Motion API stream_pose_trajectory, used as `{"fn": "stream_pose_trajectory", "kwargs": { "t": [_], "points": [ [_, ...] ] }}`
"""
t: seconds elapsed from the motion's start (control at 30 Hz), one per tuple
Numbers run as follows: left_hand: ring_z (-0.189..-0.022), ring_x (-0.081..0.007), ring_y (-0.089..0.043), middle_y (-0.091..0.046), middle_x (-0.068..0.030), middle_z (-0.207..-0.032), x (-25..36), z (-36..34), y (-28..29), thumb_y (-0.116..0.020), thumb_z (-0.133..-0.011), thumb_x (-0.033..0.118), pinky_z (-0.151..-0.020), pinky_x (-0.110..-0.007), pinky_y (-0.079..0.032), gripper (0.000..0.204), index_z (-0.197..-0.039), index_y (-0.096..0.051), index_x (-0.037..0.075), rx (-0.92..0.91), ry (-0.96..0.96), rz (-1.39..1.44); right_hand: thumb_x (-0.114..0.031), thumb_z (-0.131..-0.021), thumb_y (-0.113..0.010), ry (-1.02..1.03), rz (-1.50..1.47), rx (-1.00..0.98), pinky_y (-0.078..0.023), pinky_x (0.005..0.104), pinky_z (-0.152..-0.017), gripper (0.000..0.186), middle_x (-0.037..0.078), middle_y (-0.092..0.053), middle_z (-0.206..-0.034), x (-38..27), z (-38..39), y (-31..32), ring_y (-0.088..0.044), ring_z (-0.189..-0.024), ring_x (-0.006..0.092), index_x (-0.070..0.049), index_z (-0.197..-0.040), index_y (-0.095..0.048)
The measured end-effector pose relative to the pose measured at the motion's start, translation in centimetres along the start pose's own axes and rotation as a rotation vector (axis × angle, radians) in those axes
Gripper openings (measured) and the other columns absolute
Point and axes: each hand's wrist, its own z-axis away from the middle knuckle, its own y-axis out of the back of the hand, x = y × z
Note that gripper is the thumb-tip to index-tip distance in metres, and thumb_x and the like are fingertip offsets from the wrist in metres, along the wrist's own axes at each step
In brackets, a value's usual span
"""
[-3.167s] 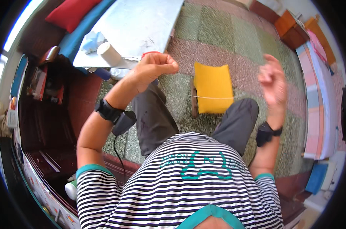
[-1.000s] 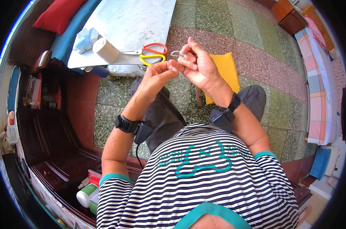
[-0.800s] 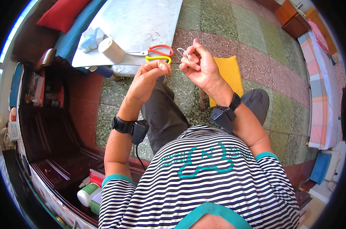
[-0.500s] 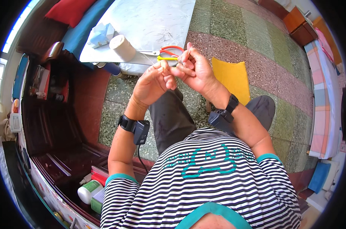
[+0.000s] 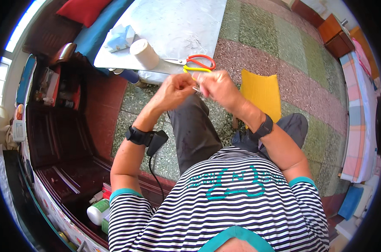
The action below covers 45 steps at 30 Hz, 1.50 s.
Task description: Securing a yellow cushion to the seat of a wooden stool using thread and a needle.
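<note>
Just in front of the near edge of the white-topped table [image 5: 173, 29], my two hands work close together. My left hand [image 5: 176, 91] is closed, thumb and fingers pinched. Opposite it, my right hand [image 5: 222, 90] is closed too, knuckles up and slightly blurred. A short bit of pale thread [image 5: 197, 89] shows between the fingertips; the rest is hidden in the fingers. Beyond the hands, scissors [image 5: 199, 62] with red and yellow handles lie on the table. To their left stands a cone of off-white thread [image 5: 144, 54].
A tissue pack [image 5: 119, 38] sits near the table's left side, and thread scraps [image 5: 193, 42] lie farther back. A yellow-topped stool [image 5: 261, 94] stands to the right of my hands. Dark wooden furniture [image 5: 62, 130] fills the left side.
My right hand has turned from palm-up with a strand across its fingers to a knuckles-up fist. The left hand has rolled inward and closed. My view has shifted slightly.
</note>
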Motion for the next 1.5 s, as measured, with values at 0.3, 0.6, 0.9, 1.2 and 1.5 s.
{"fn": "stream_pose_trajectory", "kwargs": {
  "t": [0.3,0.6,0.9,1.2,1.5],
  "points": [
    [-0.094,-0.0286,-0.063,-0.067,-0.0095,-0.097,9.9,3.3,1.6,-0.071,-0.069,0.000,-0.088,-0.034,-0.045,0.030,-0.098,-0.065,0.006,0.742,-0.556,-0.790,-0.031,-0.098,-0.050,0.018,-0.965,0.327,-0.056,0.0447,-0.080,0.039,-0.003,-0.038,-0.055,0.2,1.7,7.8,-0.028,-0.040,0.0071,-0.010,-0.066,-0.052],
    [-0.067,-0.0242,-0.065,-0.065,-0.0218,-0.086,20.5,9.4,-11.8,-0.062,-0.090,0.013,-0.059,-0.035,-0.051,0.020,-0.102,-0.066,-0.001,-0.801,-0.884,0.788,-0.031,-0.098,-0.050,0.147,-1.171,0.479,-0.049,0.0506,-0.095,0.041,-0.002,-0.030,-0.047,-0.6,6.9,10.6,-0.023,-0.039,0.0087,-0.007,-0.065,-0.052],
    [-0.065,-0.0240,-0.061,-0.062,-0.0100,-0.074,18.7,1.9,-15.1,-0.075,-0.064,0.005,-0.059,-0.034,-0.048,0.019,-0.077,-0.061,0.000,-0.111,-0.923,-0.232,-0.031,-0.100,-0.046,0.260,-1.226,0.528,-0.048,0.0512,-0.096,0.043,-0.003,-0.028,-0.045,-0.8,11.9,12.8,-0.024,-0.039,0.0090,-0.006,-0.065,-0.052],
    [-0.072,-0.0224,-0.058,-0.056,-0.0039,-0.074,11.3,-4.7,-23.7,-0.079,-0.067,0.010,-0.075,-0.036,-0.045,0.024,-0.087,-0.066,0.009,0.440,-0.841,-0.439,-0.034,-0.100,-0.045,0.325,-1.235,0.549,-0.050,0.0489,-0.095,0.041,-0.003,-0.030,-0.048,0.3,15.2,14.4,-0.026,-0.041,0.0085,-0.007,-0.069,-0.050],
    [-0.072,-0.0212,-0.060,-0.061,-0.0058,-0.076,11.4,-5.8,-25.7,-0.073,-0.075,0.006,-0.072,-0.033,-0.047,0.013,-0.086,-0.065,0.006,0.373,-0.922,-0.559,-0.036,-0.099,-0.047,0.317,-1.286,0.660,-0.052,0.0461,-0.090,0.040,-0.003,-0.032,-0.050,1.7,17.7,15.6,-0.028,-0.043,0.0080,-0.008,-0.071,-0.050]
  ]
}}
